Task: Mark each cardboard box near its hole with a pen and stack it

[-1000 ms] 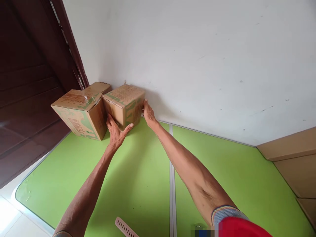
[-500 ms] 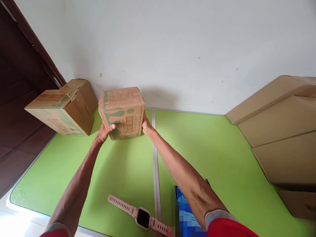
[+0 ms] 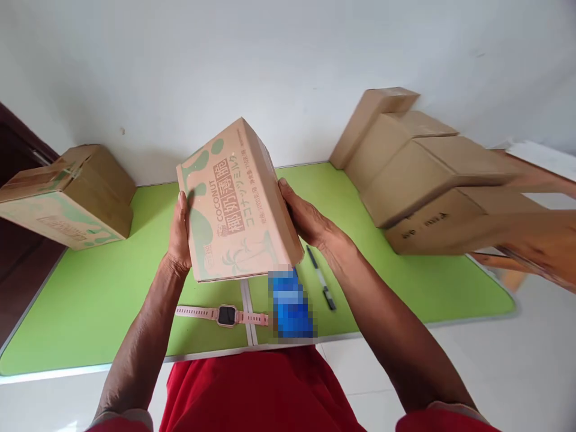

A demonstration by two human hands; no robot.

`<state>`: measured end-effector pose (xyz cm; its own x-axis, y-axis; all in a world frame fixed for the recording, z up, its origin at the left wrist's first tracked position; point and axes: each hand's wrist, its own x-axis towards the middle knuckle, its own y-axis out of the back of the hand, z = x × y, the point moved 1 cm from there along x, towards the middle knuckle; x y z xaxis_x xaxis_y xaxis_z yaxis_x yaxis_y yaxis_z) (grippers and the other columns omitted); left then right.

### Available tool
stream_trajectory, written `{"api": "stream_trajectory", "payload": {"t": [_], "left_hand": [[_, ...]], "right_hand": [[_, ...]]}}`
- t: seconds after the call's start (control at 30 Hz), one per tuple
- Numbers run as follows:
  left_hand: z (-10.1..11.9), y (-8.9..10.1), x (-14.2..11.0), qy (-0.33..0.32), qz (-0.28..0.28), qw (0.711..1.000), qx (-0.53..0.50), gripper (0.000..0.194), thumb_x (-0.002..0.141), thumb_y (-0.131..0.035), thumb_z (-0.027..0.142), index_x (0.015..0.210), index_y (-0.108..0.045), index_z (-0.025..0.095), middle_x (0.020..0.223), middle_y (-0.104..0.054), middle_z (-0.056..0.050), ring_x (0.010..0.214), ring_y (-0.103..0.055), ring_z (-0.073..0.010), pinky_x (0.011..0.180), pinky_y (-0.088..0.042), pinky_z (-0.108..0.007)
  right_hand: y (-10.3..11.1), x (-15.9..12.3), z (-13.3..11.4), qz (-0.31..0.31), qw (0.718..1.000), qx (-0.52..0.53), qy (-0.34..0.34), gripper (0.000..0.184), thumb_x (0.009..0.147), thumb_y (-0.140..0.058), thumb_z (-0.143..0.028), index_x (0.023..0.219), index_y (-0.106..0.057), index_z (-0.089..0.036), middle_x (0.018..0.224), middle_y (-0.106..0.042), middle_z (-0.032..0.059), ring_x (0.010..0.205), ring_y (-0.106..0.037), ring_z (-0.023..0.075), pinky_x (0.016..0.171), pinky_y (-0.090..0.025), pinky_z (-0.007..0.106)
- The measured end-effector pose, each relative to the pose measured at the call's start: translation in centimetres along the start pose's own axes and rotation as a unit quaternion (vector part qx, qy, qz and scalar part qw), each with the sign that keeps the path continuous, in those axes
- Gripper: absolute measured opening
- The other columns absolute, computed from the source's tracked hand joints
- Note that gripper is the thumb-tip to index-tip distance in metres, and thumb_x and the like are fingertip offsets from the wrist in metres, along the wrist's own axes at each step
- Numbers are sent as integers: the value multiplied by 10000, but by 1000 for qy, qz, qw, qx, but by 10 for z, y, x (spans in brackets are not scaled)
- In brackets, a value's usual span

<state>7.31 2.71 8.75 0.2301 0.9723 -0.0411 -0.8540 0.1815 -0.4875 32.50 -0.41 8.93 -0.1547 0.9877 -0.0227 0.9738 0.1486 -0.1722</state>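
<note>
Between my two hands a cardboard box [image 3: 238,204] with green print and the word COCONUT is held up, tilted, above the green table. My left hand [image 3: 180,237] presses on its left side, thumb along the edge of the printed face. On the opposite side my right hand [image 3: 306,216] grips the box, fingers partly hidden behind it. Below the box lie a pink-strapped smartwatch [image 3: 226,315] and a phone-like thing with a blue screen [image 3: 292,309], partly blurred out. A dark pen [image 3: 321,279] rests beside it, near my right forearm.
Another printed cardboard box [image 3: 90,204] stands at the table's left end, with a plain one behind it. Several plain brown boxes [image 3: 405,162] are lined up at the right. The green table [image 3: 148,240] meets a white wall [image 3: 288,72] at the back.
The printed box has come off the back of the table, nearer to me, and is turned and tilted in both hands. The view has swung right, showing more brown boxes and the pen.
</note>
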Motion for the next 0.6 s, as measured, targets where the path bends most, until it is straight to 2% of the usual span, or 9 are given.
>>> {"api": "stream_trajectory", "payload": {"t": [0.07, 0.17, 0.27, 0.33, 0.4, 0.53, 0.6], "left_hand": [[-18, -16, -9, 67, -41, 997, -21, 752, 978, -650, 815, 1418, -736, 212, 1325, -826, -154, 1421, -709, -453, 1150, -650, -581], [-46, -26, -11, 139, -69, 988, -18, 783, 954, -647, 820, 1409, -726, 187, 1230, -852, -158, 1352, -754, -452, 1138, -656, -599], [-66, -29, -4, 165, -80, 983, 24, 779, 953, -611, 832, 1371, -731, 185, 1200, -861, -164, 1315, -774, -460, 1122, -652, -653], [-72, -28, 0, 153, -85, 983, 62, 758, 968, -557, 852, 1307, -750, 202, 1163, -868, -156, 1307, -778, -459, 1100, -654, -678], [-74, -25, 4, 128, -89, 983, 96, 738, 975, -516, 872, 1225, -766, 225, 1094, -875, -133, 1302, -779, -454, 1077, -663, -675], [-73, -17, 7, 94, -92, 982, 137, 730, 961, -519, 901, 1099, -786, 236, 987, -861, -104, 1271, -787, -450, 1038, -685, -643], [-74, -15, 6, 71, -102, 979, 162, 754, 953, -525, 923, 1078, -795, 231, 962, -847, -109, 1255, -790, -454, 1019, -694, -643]], "right_hand": [[8, -35, -3, 56, 998, 21, -2, 663, 1046, -588, -810, 1396, -766, -275, 1409, -822, 70, 1435, -698, 351, 1304, -526, 559], [17, -71, -3, 127, 991, 38, -6, 539, 1067, -635, -711, 1359, -771, -279, 1377, -830, 63, 1422, -711, 331, 1256, -579, 534], [26, -86, -4, 135, 989, 58, 3, 484, 1072, -641, -686, 1292, -790, -281, 1259, -853, 77, 1323, -761, 348, 1102, -676, 525], [31, -87, -4, 121, 990, 70, 12, 491, 1047, -676, -697, 1270, -796, -276, 1252, -848, 89, 1294, -769, 361, 1050, -693, 525], [38, -81, -2, 118, 990, 68, 23, 522, 1010, -725, -711, 1303, -787, -283, 1362, -816, 91, 1342, -741, 364, 1074, -675, 530], [50, -58, 2, 184, 979, 42, 78, 700, 922, -841, -697, 1517, -660, -377, 1736, -563, 31, 1546, -594, 351, 1202, -581, 546], [50, -46, 2, 217, 970, 51, 100, 704, 917, -835, -686, 1523, -637, -387, 1757, -529, 16, 1564, -573, 347, 1215, -565, 539]]}}
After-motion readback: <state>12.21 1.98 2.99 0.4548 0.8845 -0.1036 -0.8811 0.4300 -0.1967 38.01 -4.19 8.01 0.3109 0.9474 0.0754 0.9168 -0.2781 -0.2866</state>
